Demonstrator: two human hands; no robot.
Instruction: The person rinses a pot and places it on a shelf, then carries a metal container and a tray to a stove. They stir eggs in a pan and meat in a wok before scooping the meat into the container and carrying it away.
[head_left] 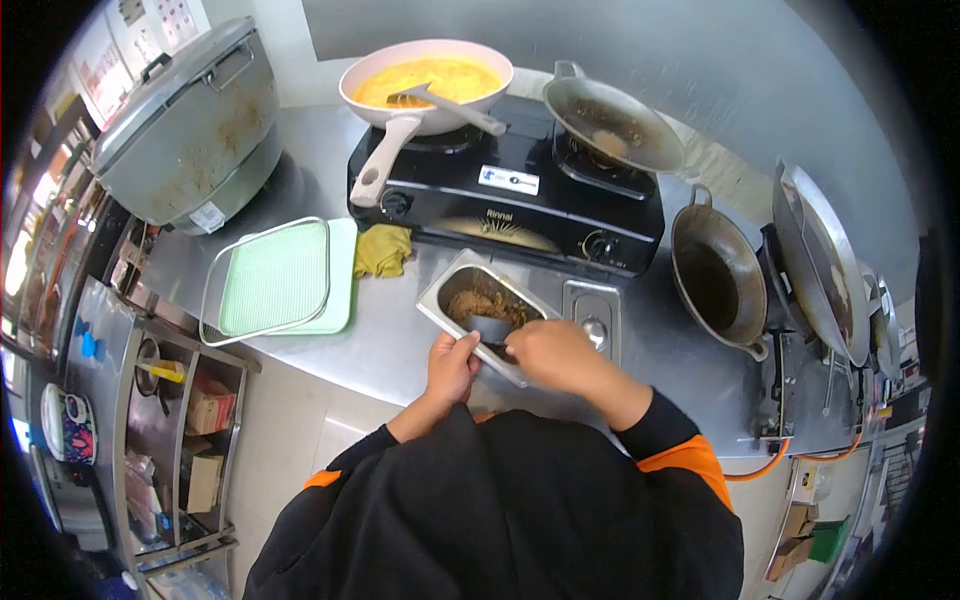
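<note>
A rectangular steel container (pixel 432 303) with brown food (pixel 480 303) inside is tilted at the counter's front edge. My left hand (pixel 453 368) is closed on its near rim. Over the container's right side, my right hand (pixel 555 352) is closed round the handle of a grey ladle (pixel 489 329), whose bowl rests in the food. Most of the handle is hidden by the fingers. A steel lid (pixel 596 333) lies on the counter just right of the container.
Behind is a black gas stove (pixel 430 210) with a white pan (pixel 427 125) of yellow food and a metal wok (pixel 655 145). A dark wok (pixel 708 275) stands right, a green tray (pixel 343 280) and yellow cloth (pixel 382 250) left. A large rice cooker (pixel 195 140) is back left.
</note>
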